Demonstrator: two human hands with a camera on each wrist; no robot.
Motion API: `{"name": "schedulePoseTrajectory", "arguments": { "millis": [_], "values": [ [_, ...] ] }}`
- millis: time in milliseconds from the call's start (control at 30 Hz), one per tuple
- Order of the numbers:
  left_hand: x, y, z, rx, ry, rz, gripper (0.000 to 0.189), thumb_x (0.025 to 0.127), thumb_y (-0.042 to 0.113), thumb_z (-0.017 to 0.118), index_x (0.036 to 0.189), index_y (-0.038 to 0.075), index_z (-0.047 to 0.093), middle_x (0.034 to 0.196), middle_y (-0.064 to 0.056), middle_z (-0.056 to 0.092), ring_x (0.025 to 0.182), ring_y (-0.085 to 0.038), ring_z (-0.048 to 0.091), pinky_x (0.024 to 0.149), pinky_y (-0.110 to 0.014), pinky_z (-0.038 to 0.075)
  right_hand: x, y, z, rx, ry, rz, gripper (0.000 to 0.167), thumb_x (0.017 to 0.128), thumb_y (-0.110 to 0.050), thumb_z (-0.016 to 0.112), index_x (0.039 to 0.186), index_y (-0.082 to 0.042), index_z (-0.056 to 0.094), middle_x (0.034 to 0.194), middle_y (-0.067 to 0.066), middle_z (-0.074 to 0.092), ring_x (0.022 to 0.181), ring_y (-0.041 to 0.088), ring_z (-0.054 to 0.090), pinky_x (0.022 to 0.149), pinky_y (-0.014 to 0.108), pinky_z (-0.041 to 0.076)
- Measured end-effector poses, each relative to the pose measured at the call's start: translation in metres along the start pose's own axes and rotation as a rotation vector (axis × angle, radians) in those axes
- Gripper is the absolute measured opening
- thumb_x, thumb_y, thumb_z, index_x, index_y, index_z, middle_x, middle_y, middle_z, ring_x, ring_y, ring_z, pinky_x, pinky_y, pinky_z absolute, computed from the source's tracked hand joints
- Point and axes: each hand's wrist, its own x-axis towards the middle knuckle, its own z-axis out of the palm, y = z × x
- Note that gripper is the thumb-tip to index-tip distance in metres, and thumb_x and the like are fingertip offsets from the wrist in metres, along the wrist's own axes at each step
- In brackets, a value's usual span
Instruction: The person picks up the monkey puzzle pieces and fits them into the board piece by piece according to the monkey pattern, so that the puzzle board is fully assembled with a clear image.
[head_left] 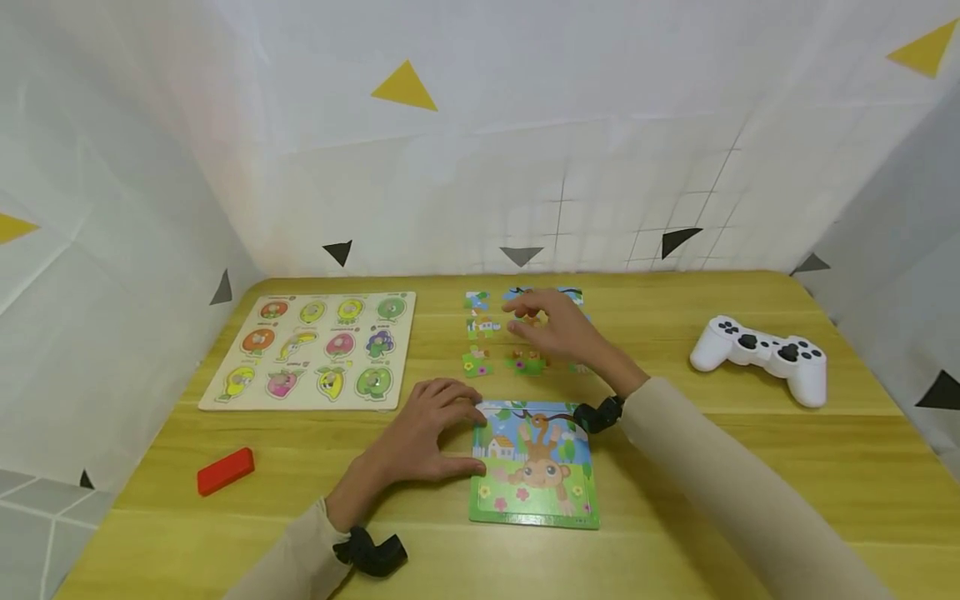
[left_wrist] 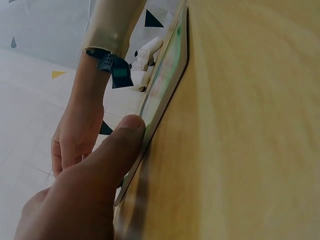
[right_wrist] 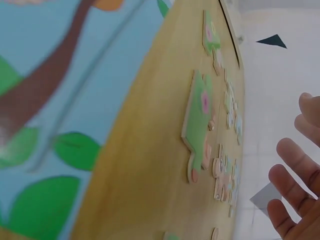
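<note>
A square monkey-picture puzzle board [head_left: 534, 475] with a green border lies flat near the front of the table. At its left edge rests my left hand [head_left: 431, 429], fingers spread and the thumb touching the rim, as the left wrist view also shows by the thumb [left_wrist: 125, 135]. My right hand [head_left: 558, 329] hovers behind the board over loose jigsaw pieces, fingers loosely bent and nothing between them. Among these are a house piece [head_left: 483, 327], a green flower piece [head_left: 476, 365] and another flower piece [right_wrist: 200, 107]. My right hand hides some pieces.
A wooden fruit peg puzzle [head_left: 251, 379] lies at the back left. In front of it is a red block [head_left: 226, 472]. At the right sits a white game controller [head_left: 761, 354]. A pale cloth wall [head_left: 465, 192] rises along the table's back edge.
</note>
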Motion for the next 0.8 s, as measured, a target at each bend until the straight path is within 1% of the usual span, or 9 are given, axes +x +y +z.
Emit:
{"name": "schedulePoseTrajectory", "arguments": {
  "millis": [100, 233, 333, 500, 667, 800],
  "values": [
    [0.0, 0.0, 0.001, 0.003, 0.002, -0.004, 0.052, 0.081, 0.069, 0.072, 0.117, 0.031, 0.068, 0.137, 0.005, 0.059, 0.134, -0.017, 0.047, 0.11, -0.05, 0.032, 0.007, 0.001, 0.001, -0.015, -0.004, 0.031, 0.032, 0.1, -0.024, 0.067, 0.127, -0.009, 0.071, 0.123, 0.015, 0.07, 0.108, 0.034, 0.063, 0.09, 0.05, 0.052],
    [-0.001, 0.0, 0.001, 0.009, 0.002, -0.011, 0.053, 0.081, 0.071, 0.071, 0.116, 0.032, 0.068, 0.136, 0.006, 0.059, 0.133, -0.016, 0.047, 0.11, -0.049, 0.033, 0.017, 0.004, 0.002, -0.014, -0.009, 0.044, 0.033, 0.099, -0.022, 0.067, 0.127, -0.004, 0.07, 0.123, 0.018, 0.069, 0.111, 0.038, 0.063, 0.095, 0.054, 0.05],
    [-0.001, 0.0, 0.001, 0.01, 0.004, -0.014, 0.053, 0.081, 0.071, 0.071, 0.116, 0.031, 0.067, 0.136, 0.006, 0.058, 0.133, -0.016, 0.047, 0.11, -0.05, 0.032, 0.024, 0.007, 0.004, -0.032, -0.016, 0.048, 0.034, 0.099, -0.021, 0.066, 0.127, -0.002, 0.07, 0.123, 0.019, 0.069, 0.111, 0.038, 0.063, 0.097, 0.055, 0.049],
    [-0.002, -0.001, 0.001, 0.003, 0.011, -0.017, 0.053, 0.081, 0.07, 0.072, 0.117, 0.031, 0.067, 0.137, 0.006, 0.058, 0.135, -0.016, 0.046, 0.111, -0.049, 0.032, 0.038, 0.013, 0.006, -0.072, -0.037, 0.092, 0.036, 0.1, -0.025, 0.066, 0.13, -0.006, 0.069, 0.123, 0.018, 0.07, 0.113, 0.036, 0.064, 0.099, 0.053, 0.049],
    [-0.002, -0.002, 0.001, -0.001, 0.013, -0.013, 0.052, 0.082, 0.069, 0.072, 0.117, 0.031, 0.067, 0.137, 0.005, 0.058, 0.135, -0.016, 0.046, 0.11, -0.049, 0.033, 0.051, 0.015, 0.005, -0.05, -0.048, 0.122, 0.035, 0.099, -0.023, 0.067, 0.129, -0.006, 0.069, 0.124, 0.02, 0.069, 0.116, 0.04, 0.063, 0.101, 0.055, 0.048],
    [-0.001, -0.001, 0.001, -0.006, 0.011, -0.008, 0.053, 0.081, 0.07, 0.071, 0.117, 0.03, 0.067, 0.137, 0.005, 0.058, 0.135, -0.015, 0.046, 0.109, -0.049, 0.033, 0.058, 0.018, 0.006, -0.061, -0.062, 0.153, 0.036, 0.099, -0.024, 0.067, 0.131, -0.007, 0.069, 0.127, 0.02, 0.067, 0.117, 0.041, 0.061, 0.101, 0.054, 0.048]
  ]
}}
